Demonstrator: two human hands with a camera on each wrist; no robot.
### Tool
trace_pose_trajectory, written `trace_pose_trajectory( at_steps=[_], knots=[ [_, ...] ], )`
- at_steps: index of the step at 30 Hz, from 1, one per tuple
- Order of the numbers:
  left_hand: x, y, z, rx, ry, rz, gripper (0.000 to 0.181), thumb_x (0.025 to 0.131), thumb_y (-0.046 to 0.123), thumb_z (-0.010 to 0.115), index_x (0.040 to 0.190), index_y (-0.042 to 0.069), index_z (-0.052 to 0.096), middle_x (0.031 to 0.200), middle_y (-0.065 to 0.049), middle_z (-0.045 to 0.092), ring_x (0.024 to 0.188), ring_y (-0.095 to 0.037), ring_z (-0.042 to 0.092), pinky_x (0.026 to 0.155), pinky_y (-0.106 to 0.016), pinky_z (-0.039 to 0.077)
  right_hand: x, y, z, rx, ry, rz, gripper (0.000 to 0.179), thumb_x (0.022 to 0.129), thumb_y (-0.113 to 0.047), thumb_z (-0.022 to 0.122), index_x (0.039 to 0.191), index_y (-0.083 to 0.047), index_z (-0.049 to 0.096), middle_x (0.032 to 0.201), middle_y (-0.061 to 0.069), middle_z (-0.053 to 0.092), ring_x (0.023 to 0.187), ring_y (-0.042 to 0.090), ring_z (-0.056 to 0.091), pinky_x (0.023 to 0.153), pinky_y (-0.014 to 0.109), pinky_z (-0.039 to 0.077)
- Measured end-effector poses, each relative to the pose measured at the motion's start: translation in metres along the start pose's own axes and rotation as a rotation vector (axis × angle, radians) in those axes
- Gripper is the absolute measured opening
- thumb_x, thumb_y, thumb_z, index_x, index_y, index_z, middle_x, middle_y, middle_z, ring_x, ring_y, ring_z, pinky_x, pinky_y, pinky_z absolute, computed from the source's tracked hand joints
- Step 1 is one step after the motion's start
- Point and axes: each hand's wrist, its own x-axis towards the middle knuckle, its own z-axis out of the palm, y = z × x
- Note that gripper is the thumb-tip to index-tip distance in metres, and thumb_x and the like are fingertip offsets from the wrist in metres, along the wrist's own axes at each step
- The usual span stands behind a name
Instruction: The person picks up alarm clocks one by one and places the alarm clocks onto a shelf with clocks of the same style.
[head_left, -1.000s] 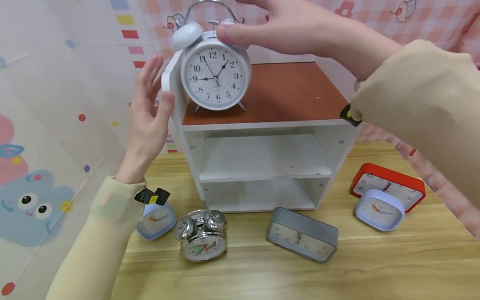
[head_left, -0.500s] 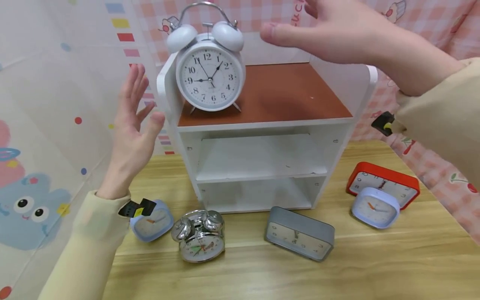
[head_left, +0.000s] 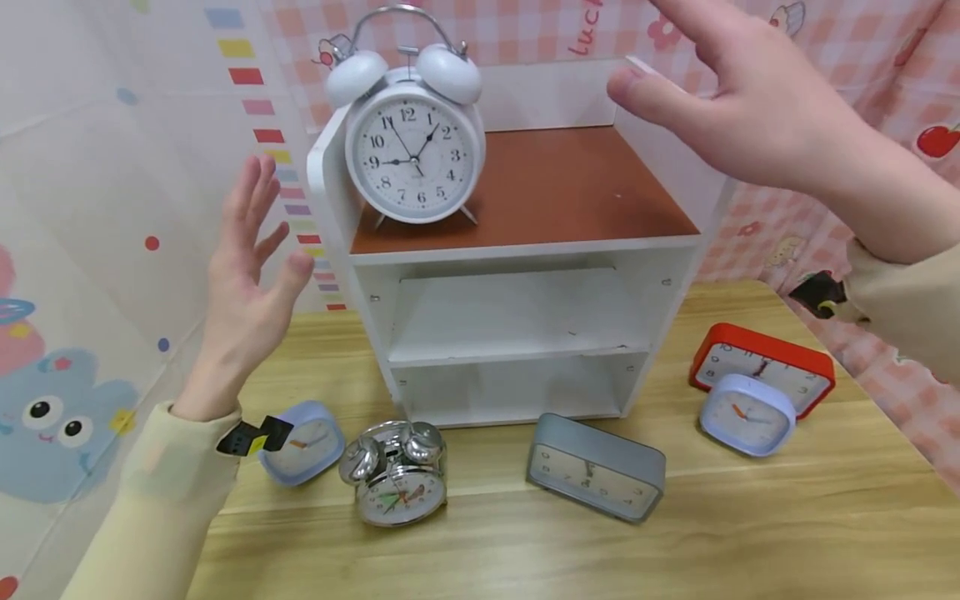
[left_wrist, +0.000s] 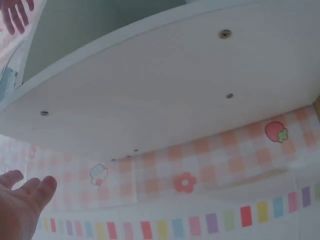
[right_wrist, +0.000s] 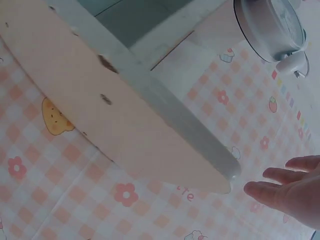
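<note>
A white twin-bell alarm clock [head_left: 416,158] stands upright on the brown top of the white shelf unit [head_left: 517,354], at its left end. Left of the unit, my left hand [head_left: 251,287] is raised with its fingers spread, apart from the clock and holding nothing. My right hand [head_left: 757,108] hovers above the unit's right side, its thumb pointing toward the clock, also without anything in it. In the right wrist view the fingers [right_wrist: 280,182] lie just past the rounded corner of the side panel. The left wrist view has the left hand [left_wrist: 25,205] beside the outer side panel.
On the wooden table [head_left: 487,550], a blue clock [head_left: 303,446] and a silver twin-bell clock [head_left: 397,475] stand at left front. A grey rectangular clock [head_left: 596,467] is at centre. Rightward, a small lavender clock [head_left: 748,415] stands before a red clock [head_left: 765,367].
My right hand has let go of the white twin-bell clock's top and moved off to the right. My left hand has drawn away left and down. The clock stays on the unit.
</note>
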Motion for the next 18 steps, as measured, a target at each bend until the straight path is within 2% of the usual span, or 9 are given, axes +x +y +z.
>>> trace_pose_trajectory(
  at_steps=[2,4,7,10,14,18],
  knots=[
    [-0.004,-0.001,-0.003,0.000,0.002,-0.010,0.095,0.094,0.064,0.069,0.168,0.021,0.027,0.174,0.009,0.033,0.163,-0.021,0.030,0.130,-0.037,0.038,-0.013,-0.013,-0.002,0.004,0.001,0.062,0.065,0.105,-0.036,0.059,0.160,-0.053,0.028,0.170,-0.028,0.028,0.160,0.007,0.030,0.137,0.036,0.018],
    [-0.007,-0.003,-0.005,0.000,0.002,-0.017,0.094,0.093,0.063,0.069,0.167,0.022,0.028,0.174,0.009,0.033,0.163,-0.021,0.031,0.130,-0.037,0.038,-0.021,-0.013,-0.001,-0.008,0.012,0.082,0.067,0.106,-0.035,0.058,0.162,-0.050,0.025,0.171,-0.027,0.026,0.162,0.004,0.026,0.138,0.036,0.016],
    [-0.013,-0.006,-0.008,0.011,-0.005,-0.021,0.092,0.094,0.062,0.070,0.167,0.023,0.030,0.174,0.009,0.033,0.163,-0.021,0.031,0.130,-0.035,0.038,-0.030,-0.007,0.000,-0.021,0.037,0.089,0.071,0.106,-0.033,0.058,0.164,-0.047,0.020,0.173,-0.027,0.021,0.162,0.001,0.021,0.138,0.036,0.015],
    [-0.018,-0.009,-0.011,0.028,-0.010,-0.021,0.091,0.094,0.061,0.070,0.166,0.022,0.031,0.174,0.007,0.034,0.163,-0.021,0.032,0.128,-0.030,0.039,-0.040,0.001,0.003,-0.014,0.062,0.100,0.073,0.106,-0.031,0.059,0.167,-0.040,0.018,0.175,-0.020,0.021,0.163,0.006,0.022,0.138,0.040,0.016],
    [-0.024,-0.010,-0.015,0.058,-0.035,-0.010,0.091,0.095,0.062,0.068,0.166,0.021,0.031,0.173,0.007,0.034,0.162,-0.022,0.033,0.125,-0.023,0.040,-0.051,0.008,0.010,0.033,0.069,0.161,0.076,0.105,-0.033,0.061,0.168,-0.034,0.019,0.176,-0.012,0.023,0.163,0.015,0.026,0.137,0.048,0.018],
    [-0.028,-0.009,-0.019,0.092,-0.071,0.008,0.089,0.097,0.060,0.067,0.166,0.020,0.031,0.173,0.008,0.034,0.162,-0.019,0.034,0.121,-0.017,0.041,-0.058,0.014,0.015,0.069,0.083,0.209,0.078,0.105,-0.034,0.062,0.168,-0.033,0.016,0.177,-0.012,0.018,0.162,0.019,0.026,0.135,0.048,0.023]
  ],
)
